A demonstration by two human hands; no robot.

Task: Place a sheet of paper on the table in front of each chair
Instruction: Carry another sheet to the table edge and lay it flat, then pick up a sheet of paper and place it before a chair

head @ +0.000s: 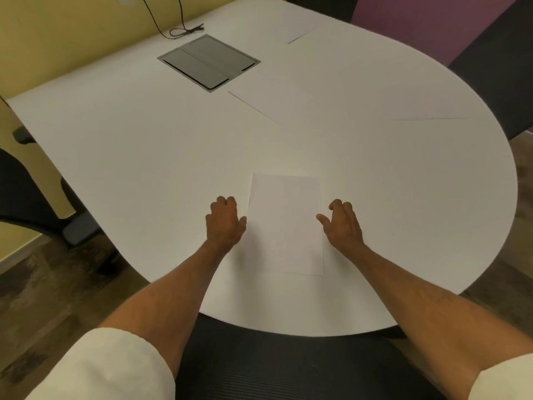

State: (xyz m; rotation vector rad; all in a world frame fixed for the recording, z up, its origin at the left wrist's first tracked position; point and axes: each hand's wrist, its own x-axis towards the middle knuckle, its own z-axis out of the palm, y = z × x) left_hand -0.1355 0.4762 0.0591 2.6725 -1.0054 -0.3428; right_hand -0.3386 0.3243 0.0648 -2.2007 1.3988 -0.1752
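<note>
A white sheet of paper (285,223) lies flat on the white table (144,145), near its front edge, in front of the black chair (288,368) below me. My left hand (225,223) hovers at the sheet's left edge with fingers loosely curled, its thumb at the paper's edge. My right hand (343,223) is at the right edge, fingers relaxed, thumb pointing toward the sheet. Neither hand grips anything. Two more white sheets lie further off: one (340,93) toward the right chair (501,73), and another (302,30) at the far edge.
A grey cable hatch (209,62) is set into the table at the back, with a black cable (178,27) looping behind it. A dark chair (26,194) stands at the left. Wood floor shows on both sides.
</note>
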